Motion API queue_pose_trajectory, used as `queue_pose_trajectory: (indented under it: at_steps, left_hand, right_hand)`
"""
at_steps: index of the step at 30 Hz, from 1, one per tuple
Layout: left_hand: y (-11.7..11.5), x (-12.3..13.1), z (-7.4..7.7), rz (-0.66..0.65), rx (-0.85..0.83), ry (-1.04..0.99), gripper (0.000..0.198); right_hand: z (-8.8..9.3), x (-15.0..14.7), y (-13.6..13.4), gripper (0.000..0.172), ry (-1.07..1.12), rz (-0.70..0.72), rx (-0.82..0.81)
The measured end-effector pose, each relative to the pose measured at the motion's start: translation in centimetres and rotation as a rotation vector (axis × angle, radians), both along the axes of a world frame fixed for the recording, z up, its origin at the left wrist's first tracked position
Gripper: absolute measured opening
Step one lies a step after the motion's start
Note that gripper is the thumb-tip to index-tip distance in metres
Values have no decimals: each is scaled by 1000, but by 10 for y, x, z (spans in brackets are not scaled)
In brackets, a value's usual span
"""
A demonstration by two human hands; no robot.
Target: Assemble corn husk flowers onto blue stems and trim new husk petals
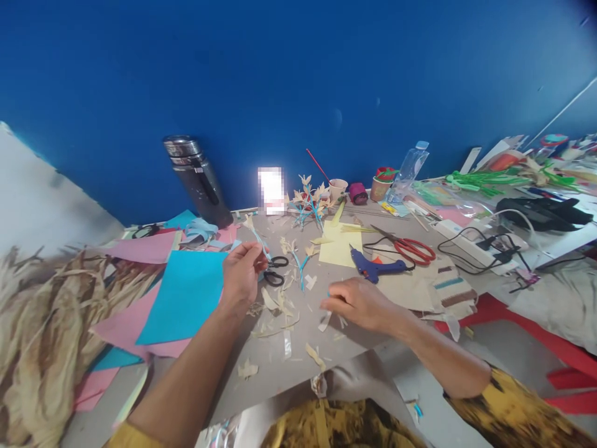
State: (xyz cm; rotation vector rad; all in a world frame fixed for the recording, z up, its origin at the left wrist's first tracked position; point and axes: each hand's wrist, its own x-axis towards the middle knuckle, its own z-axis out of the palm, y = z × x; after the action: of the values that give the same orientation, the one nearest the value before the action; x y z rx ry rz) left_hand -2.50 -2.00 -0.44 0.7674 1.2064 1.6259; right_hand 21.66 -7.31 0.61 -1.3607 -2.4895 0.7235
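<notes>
My left hand (243,274) is closed in a pinch on a thin blue-wrapped stem (260,238) with a pale husk tip pointing up and away. Black-handled scissors (276,271) lie just right of it, partly hidden by the fingers. My right hand (357,303) is held low over the tabletop with its fingers curled together; a speck of blue shows at the fingertips, too small to name. Between the hands lies a branched blue stem (302,269) with pale husk leaves. Husk scraps (278,303) are scattered around it.
A blue glue gun (380,266) and red-handled scissors (415,250) lie at right beside yellow paper (340,242). Behind stand a dark flask (198,183), a husk-flower bunch (308,204) and a plastic bottle (410,169). Blue paper (184,298) and dried husks (41,348) cover the left.
</notes>
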Motion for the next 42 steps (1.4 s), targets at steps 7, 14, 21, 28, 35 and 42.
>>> queue_pose_trajectory:
  at_steps: [7, 14, 21, 28, 35, 42]
  left_hand:
    - [-4, 3, -1, -29, -28, 53, 23]
    - [-3, 3, -2, -39, -36, 49, 24]
    - [-4, 5, -5, -65, -31, 48, 22]
    - [-5, 4, -2, -51, -16, 52, 21]
    - [-4, 3, -3, -39, 11, 64, 21]
    - [-5, 4, -2, -45, -10, 64, 22]
  right_hand:
    - [-8, -54, 24, 19, -171, 208, 260]
    - [-6, -49, 40, 21, -386, -65, 209]
    - [-13, -68, 58, 17, -299, -186, 203]
    - [-20, -74, 58, 24, -256, -190, 120]
    - [-10, -64, 51, 20, -190, -218, 134]
    - [-15, -96, 66, 23, -340, -225, 169]
